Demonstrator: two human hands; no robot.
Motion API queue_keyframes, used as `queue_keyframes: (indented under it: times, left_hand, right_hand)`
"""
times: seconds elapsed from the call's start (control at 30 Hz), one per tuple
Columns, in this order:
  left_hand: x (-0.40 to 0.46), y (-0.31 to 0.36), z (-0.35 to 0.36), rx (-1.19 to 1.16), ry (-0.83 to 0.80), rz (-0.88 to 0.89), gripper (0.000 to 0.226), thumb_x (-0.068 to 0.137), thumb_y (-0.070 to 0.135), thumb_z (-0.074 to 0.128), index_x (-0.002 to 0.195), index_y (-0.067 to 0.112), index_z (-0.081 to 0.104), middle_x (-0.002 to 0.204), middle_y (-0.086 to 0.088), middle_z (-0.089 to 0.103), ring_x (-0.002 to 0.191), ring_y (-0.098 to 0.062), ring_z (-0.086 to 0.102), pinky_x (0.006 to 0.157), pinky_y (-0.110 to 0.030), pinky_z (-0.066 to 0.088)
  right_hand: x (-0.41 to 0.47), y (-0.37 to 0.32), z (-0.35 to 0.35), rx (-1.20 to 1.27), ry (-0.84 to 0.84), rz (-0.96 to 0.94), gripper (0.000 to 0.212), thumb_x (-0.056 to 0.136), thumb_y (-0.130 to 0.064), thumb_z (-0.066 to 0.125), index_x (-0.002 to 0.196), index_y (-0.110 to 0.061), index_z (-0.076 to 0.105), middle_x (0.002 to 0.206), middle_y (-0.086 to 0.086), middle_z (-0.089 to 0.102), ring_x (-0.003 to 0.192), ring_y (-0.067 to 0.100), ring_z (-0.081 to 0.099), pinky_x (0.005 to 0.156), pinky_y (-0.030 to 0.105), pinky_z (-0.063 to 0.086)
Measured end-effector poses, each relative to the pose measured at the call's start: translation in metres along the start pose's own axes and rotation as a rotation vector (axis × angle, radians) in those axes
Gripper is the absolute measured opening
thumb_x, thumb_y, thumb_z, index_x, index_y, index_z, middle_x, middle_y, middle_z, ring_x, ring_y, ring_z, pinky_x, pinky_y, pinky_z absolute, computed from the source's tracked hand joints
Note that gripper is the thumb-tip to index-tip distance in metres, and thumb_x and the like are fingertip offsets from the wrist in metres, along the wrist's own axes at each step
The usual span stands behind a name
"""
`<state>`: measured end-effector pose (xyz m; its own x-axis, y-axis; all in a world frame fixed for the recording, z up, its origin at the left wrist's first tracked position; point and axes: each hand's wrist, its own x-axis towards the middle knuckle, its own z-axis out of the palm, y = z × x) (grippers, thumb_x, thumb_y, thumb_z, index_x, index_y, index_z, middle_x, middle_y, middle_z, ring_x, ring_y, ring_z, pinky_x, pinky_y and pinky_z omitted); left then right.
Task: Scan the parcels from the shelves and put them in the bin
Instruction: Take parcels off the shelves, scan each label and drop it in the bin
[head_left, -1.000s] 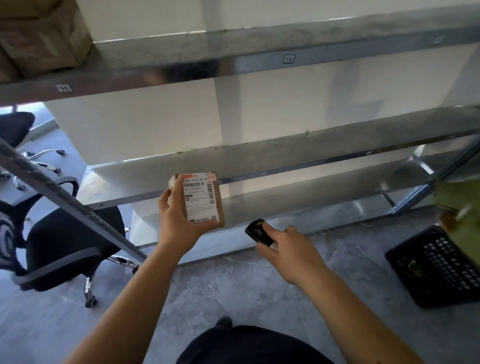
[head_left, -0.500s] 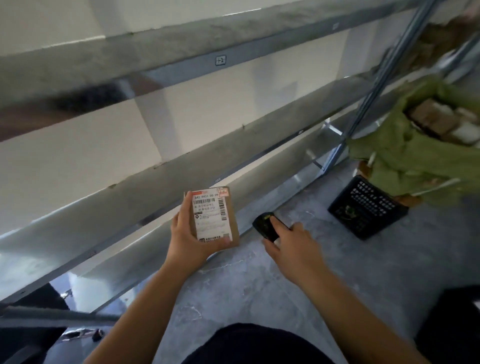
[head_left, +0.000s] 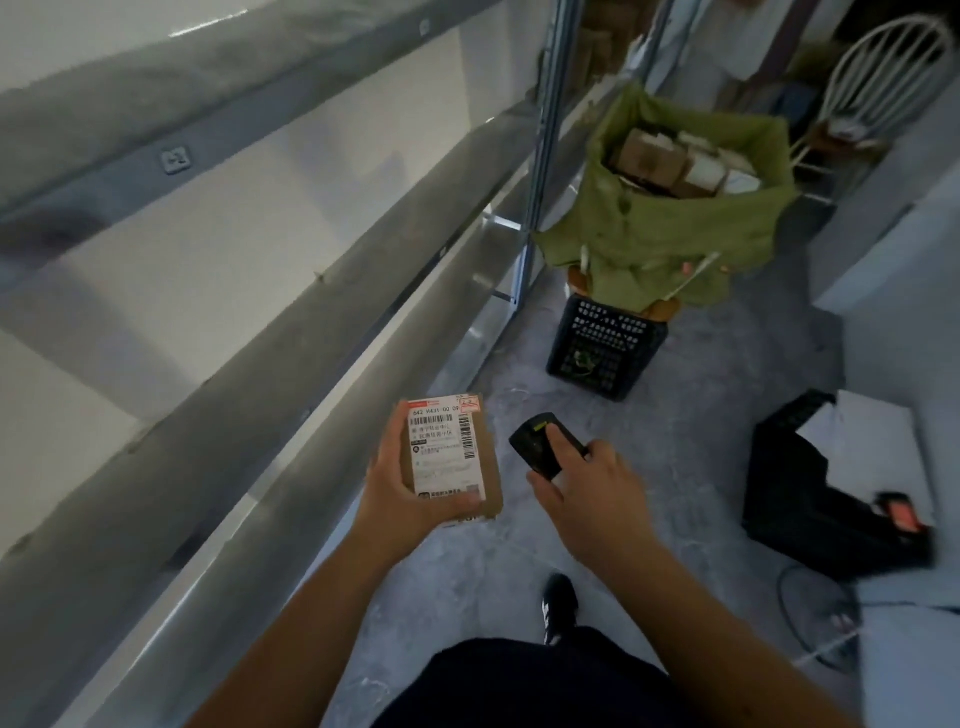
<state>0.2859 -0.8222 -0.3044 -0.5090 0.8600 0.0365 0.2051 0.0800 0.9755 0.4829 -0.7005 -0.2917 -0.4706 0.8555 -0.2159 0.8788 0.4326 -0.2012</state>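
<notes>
Fingers and thumb of the left hand (head_left: 410, 488) wrap the lower half of a small brown parcel (head_left: 453, 457), holding it upright with its white label turned up toward the face, so the barcode sits open to view. Just beside it, not touching, the right hand (head_left: 587, 493) grips a black scanner (head_left: 543, 449) with the thumb laid along its top; the scanner's head points forward rather than at the label, so I judge the scan is either done or not being attempted at this instant, though nothing here proves which. Both hands float over the grey floor, level with each other, as a person would carry 2 things while walking. To the left run the metal shelves (head_left: 291, 291), bare along the stretch in sight. Ahead and well apart from the hands stands the bin (head_left: 670, 244), a green bag holding several cardboard boxes, propped on a black crate (head_left: 605, 353) which lifts its mouth up. The parcel appears bound for that opening. A black box with white paper (head_left: 826, 478) lies on the floor to the right, and a white chair (head_left: 878, 73) stands beyond the bin.
</notes>
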Motion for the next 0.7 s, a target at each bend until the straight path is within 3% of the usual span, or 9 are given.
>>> queue_keyframes:
  times: [0.17, 0.3, 0.47, 0.53, 0.6, 0.7]
  left_hand:
    - [0.058, 0.011, 0.044, 0.013, -0.104, 0.018, 0.095, 0.054, 0.035, 0.101, 0.122, 0.073, 0.047, 0.126, 0.023, 0.066, 0.119, -0.004, 0.066, 0.090, -0.029, 0.060]
    - [0.116, 0.019, 0.087, 0.025, -0.149, 0.000, 0.118, 0.051, 0.046, 0.104, 0.150, 0.049, 0.038, 0.137, 0.015, 0.063, 0.129, -0.010, 0.062, 0.103, -0.048, 0.056]
    - [0.195, 0.046, 0.152, 0.031, -0.193, 0.004, 0.102, 0.052, 0.034, 0.100, 0.132, 0.068, 0.046, 0.130, 0.017, 0.067, 0.124, -0.010, 0.065, 0.098, -0.042, 0.059]
    - [0.227, 0.051, 0.176, 0.022, -0.204, -0.021, 0.122, 0.052, 0.033, 0.101, 0.153, 0.051, 0.035, 0.137, 0.013, 0.064, 0.129, -0.011, 0.062, 0.102, -0.047, 0.057]
    - [0.256, 0.056, 0.200, 0.013, -0.218, -0.048, 0.134, 0.050, 0.036, 0.102, 0.161, 0.039, 0.025, 0.143, 0.012, 0.061, 0.133, -0.011, 0.059, 0.106, -0.051, 0.055]
    - [0.297, 0.065, 0.231, 0.022, -0.228, -0.050, 0.123, 0.051, 0.035, 0.102, 0.148, 0.058, 0.030, 0.140, 0.016, 0.062, 0.132, -0.009, 0.059, 0.105, -0.049, 0.056]
  right_hand:
    - [0.039, 0.032, -0.014, 0.081, 0.031, 0.085, 0.071, 0.101, -0.066, 0.039, 0.163, -0.038, 0.019, 0.133, 0.010, 0.049, 0.118, 0.028, 0.052, 0.097, 0.042, 0.049]
    - [0.089, 0.070, -0.027, 0.128, 0.042, 0.114, 0.071, 0.102, -0.065, 0.040, 0.163, -0.038, 0.018, 0.135, 0.011, 0.048, 0.119, 0.029, 0.052, 0.097, 0.041, 0.049]
    - [0.161, 0.126, -0.057, 0.166, 0.057, 0.144, 0.072, 0.101, -0.064, 0.043, 0.163, -0.039, 0.018, 0.134, 0.012, 0.048, 0.120, 0.031, 0.052, 0.099, 0.041, 0.050]
    - [0.189, 0.149, -0.071, 0.186, 0.069, 0.152, 0.072, 0.101, -0.064, 0.044, 0.163, -0.039, 0.019, 0.134, 0.012, 0.048, 0.120, 0.031, 0.053, 0.099, 0.041, 0.050]
    - [0.217, 0.171, -0.084, 0.201, 0.072, 0.162, 0.072, 0.101, -0.064, 0.044, 0.163, -0.040, 0.018, 0.135, 0.012, 0.047, 0.120, 0.032, 0.052, 0.098, 0.042, 0.051]
    - [0.256, 0.197, -0.104, 0.197, 0.066, 0.166, 0.072, 0.101, -0.064, 0.043, 0.163, -0.041, 0.017, 0.136, 0.012, 0.046, 0.121, 0.032, 0.050, 0.097, 0.042, 0.052]
